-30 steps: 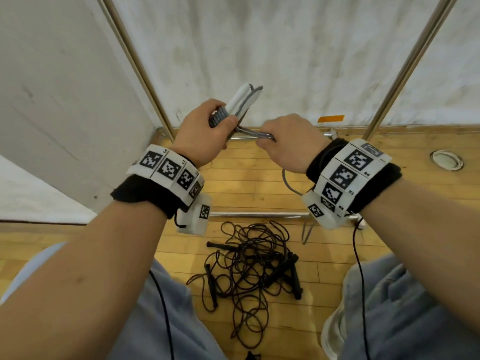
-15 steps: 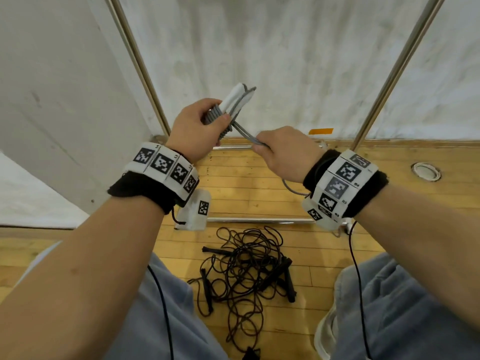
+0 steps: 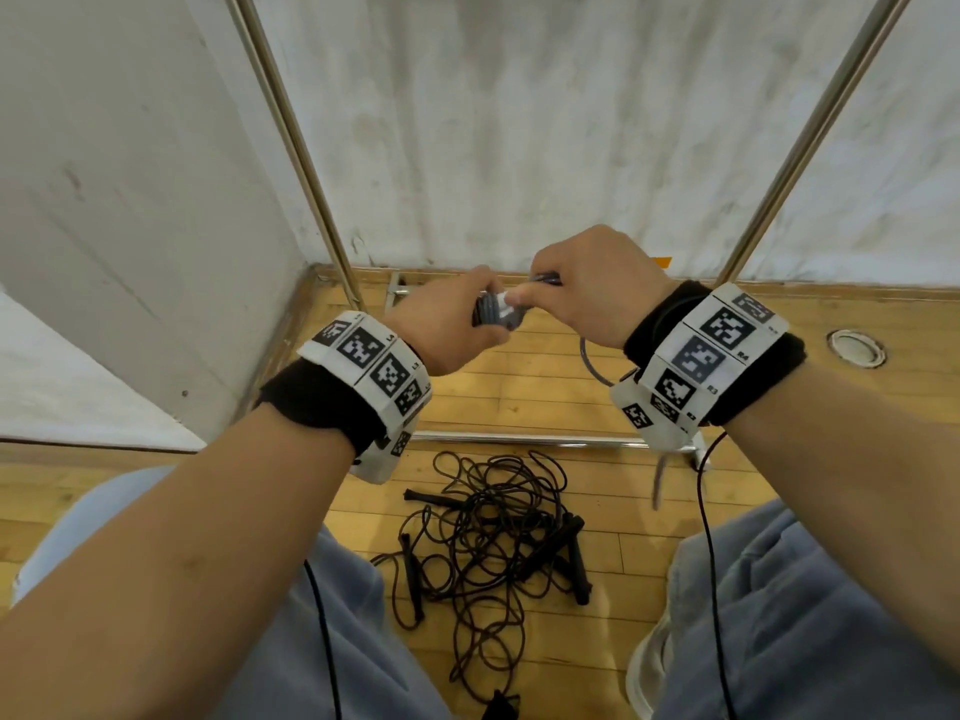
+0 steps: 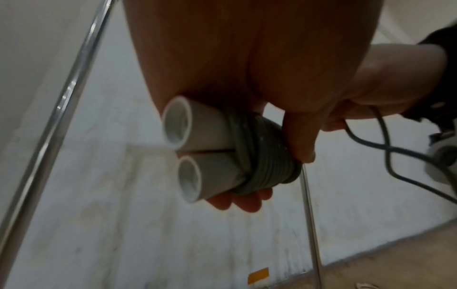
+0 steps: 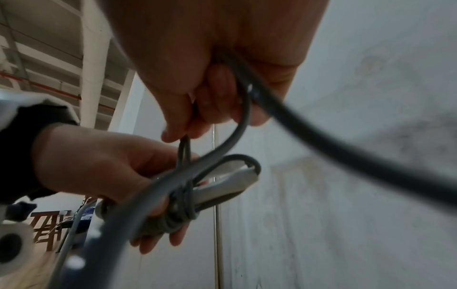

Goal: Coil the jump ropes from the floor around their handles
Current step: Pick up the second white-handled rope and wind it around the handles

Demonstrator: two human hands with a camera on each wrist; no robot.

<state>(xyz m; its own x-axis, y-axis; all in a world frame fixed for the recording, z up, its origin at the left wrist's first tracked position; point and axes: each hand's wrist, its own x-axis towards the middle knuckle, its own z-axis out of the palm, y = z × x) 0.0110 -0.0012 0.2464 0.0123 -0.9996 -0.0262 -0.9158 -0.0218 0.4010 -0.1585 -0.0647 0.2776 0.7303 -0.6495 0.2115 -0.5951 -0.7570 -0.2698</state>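
Right now my left hand (image 4: 249, 82) is wrapped around the two white handles (image 4: 197, 144), thumb pressing on the grey rope (image 4: 262, 166) already wound tight about them, while my right hand (image 5: 217, 64) pinches the loose tail up by the bundle. If that pinch slackens or I pull at an angle, I reckon the last turns could slide off the handle ends and spring loose. The black ropes (image 3: 493, 537) lie tangled on the floor (image 3: 519, 387) below, not yet coiled.
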